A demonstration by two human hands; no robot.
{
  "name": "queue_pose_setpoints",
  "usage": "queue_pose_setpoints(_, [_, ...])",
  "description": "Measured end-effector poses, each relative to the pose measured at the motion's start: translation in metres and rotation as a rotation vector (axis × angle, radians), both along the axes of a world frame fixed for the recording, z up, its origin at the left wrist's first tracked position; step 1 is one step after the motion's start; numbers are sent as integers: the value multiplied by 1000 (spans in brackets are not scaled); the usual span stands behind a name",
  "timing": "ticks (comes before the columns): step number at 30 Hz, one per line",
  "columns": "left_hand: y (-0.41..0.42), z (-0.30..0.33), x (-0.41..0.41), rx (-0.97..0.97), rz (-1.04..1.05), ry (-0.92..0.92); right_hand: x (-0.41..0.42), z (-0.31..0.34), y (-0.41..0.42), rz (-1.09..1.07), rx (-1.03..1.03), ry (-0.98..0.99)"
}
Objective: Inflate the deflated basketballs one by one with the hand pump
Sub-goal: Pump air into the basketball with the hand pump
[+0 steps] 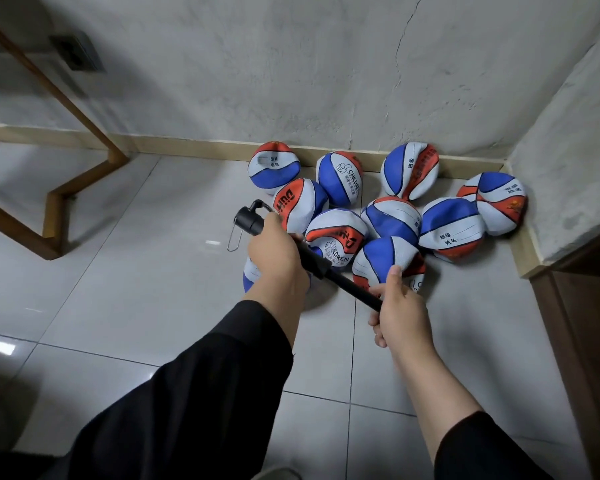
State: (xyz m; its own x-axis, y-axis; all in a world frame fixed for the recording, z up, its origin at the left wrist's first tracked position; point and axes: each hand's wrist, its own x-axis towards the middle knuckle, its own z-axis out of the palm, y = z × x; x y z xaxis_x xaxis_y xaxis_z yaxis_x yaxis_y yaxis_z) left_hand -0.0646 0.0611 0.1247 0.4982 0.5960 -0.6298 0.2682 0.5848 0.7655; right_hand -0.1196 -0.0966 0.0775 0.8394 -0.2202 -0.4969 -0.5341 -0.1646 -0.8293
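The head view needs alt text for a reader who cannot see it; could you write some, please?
Two hands, left hand and right hand, grip a black hand pump above deflated red, white and blue basketballs heaped in a tiled floor corner.

You're standing in a plain indoor corner, likely a storeroom or back room. The floor point(153, 306) is glossy pale tile, the wall point(291, 64) rough, cracked grey plaster with a beige skirting point(194, 148). A wooden frame point(59, 202) stands to your left, and limp balls point(392, 220) lie heaped in the corner.
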Motion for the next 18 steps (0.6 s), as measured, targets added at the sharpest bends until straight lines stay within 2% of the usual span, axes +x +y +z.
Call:
queue_pose_setpoints(11, [-44,-13,-15,23,-108,-24,0,2,20,85,-55,-78])
queue_pose_setpoints(18, [-33,-7,-14,-41,-54,-4,-3,2,14,65,-35,-118])
